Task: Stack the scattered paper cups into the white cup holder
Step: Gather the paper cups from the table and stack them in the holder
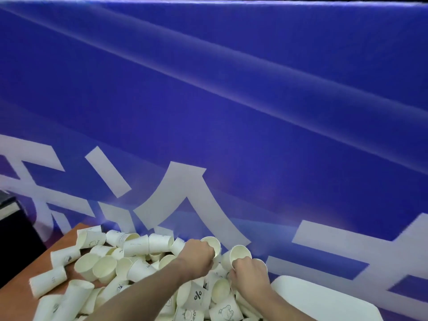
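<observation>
Event or promo venue: big blue printed banner (pixel 231 100) behind orange table (pixel 20 290).

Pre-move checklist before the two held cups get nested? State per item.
1. Left hand grips a cup: ok.
2. Right hand grips a second cup: ok.
3. Both held cups apart, not yet nested: ok.
4. Rims undamaged: cannot tell, hands cover part of each.
5. Pile of loose cups within reach on the table: ok.
6. White cup holder located: cannot tell; a white object lies at right, only partly in view.
</observation>
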Tool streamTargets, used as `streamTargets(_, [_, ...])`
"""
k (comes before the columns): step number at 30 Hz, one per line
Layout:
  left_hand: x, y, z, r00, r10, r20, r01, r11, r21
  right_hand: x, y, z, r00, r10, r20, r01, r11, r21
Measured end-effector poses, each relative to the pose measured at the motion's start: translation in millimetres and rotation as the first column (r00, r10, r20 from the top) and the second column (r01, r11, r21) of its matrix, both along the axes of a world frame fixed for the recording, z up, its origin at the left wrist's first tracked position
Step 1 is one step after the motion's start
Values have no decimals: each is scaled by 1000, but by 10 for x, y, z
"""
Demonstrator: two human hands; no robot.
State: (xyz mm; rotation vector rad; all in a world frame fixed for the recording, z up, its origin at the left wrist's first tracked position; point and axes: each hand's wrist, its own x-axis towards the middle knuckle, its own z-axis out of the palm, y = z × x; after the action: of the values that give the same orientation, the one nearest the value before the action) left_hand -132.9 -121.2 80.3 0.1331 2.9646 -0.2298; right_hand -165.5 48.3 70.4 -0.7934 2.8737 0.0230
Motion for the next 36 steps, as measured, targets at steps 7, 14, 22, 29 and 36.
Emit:
streamTargets(7, [455,463,483,994,-69,-89,67,997,-33,424,389,402,996,2,-85,-8,998,-70])
streamTargets(14, [694,900,570,989,-106,-105,104,994,-21,774,914,556,988,-49,-143,30,991,-131])
streamTargets(22, [892,1603,534,973,-211,-93,210,978,-13,1040,1651,479,979,-45,-200,19,992,-128])
streamTargets(29, [917,2030,376,949,-315,-26,315,949,-17,1205,2278,210,979,-18,-204,-4,994,-108])
streamTargets(36, [924,2297,122,934,-358,13,358,934,18,1284,2606,-36,982,-51,-180,32,994,-107])
